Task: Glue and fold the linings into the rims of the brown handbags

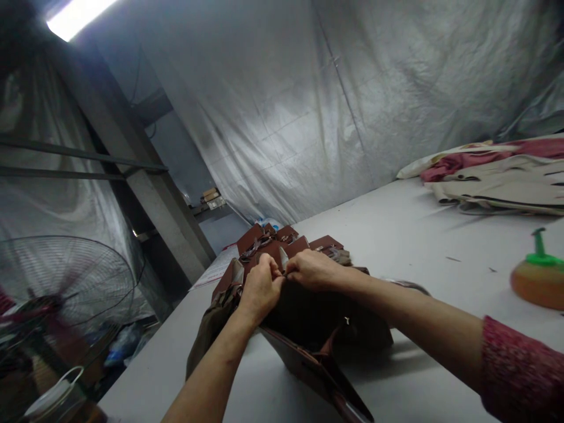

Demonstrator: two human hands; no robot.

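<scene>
A brown handbag (304, 364) with a dark lining stands gaping on the white table, its near panel and handle towards me. My left hand (263, 285) pinches the bag's far upper edge. Close beside it, my right hand (315, 270) grips the same edge with bent fingers, the fingertips of both hands almost meeting. Whatever small part lies between the fingertips is hidden. Several more brown bags (251, 238) are bunched directly behind my hands, and dark olive fabric (205, 338) hangs beside my left forearm.
At right on the white table (374, 214) are a squeeze bottle (538, 276) with a green top and orange liquid, and stacked beige and red fabric pieces (497, 179). A large fan (66, 294) and a lidded jar (61, 399) are at left. Silver sheeting (308, 117) hangs behind.
</scene>
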